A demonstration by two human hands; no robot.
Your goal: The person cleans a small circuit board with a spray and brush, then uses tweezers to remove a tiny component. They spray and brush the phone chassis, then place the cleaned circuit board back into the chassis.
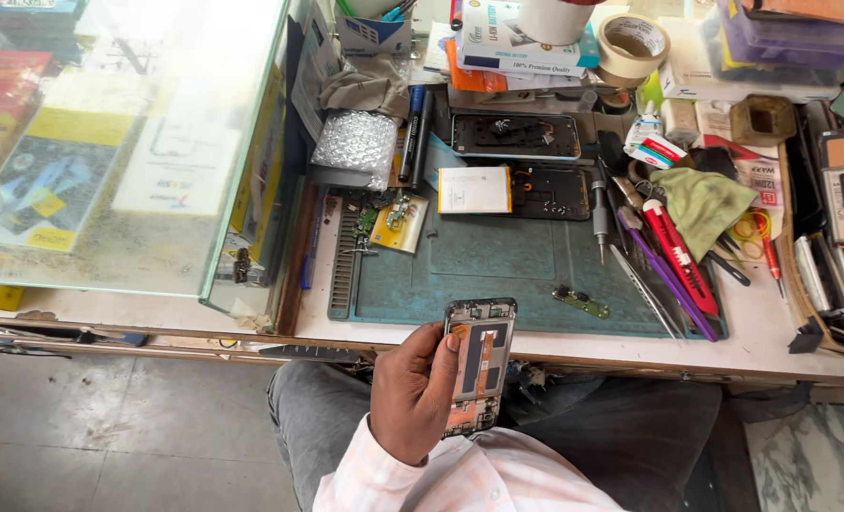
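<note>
At the worktop's (pixel 801 346) far edge lies a stack of flat boxes (pixel 521 43) (white and blue over orange). A small red-and-white packet (pixel 656 149) sits near the far right. Under the glass counter (pixel 128 142), left, lie yellow, red and white printed packages (pixel 47 180).

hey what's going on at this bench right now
A seated person holds an opened phone, its back cover off and its insides showing, in the left hand above their lap, at the front edge of a workbench. The right hand is out of view. On the green work mat lie a small circuit board, another opened phone frame with a white battery, and screwdrivers and tweezers to the right.
</note>
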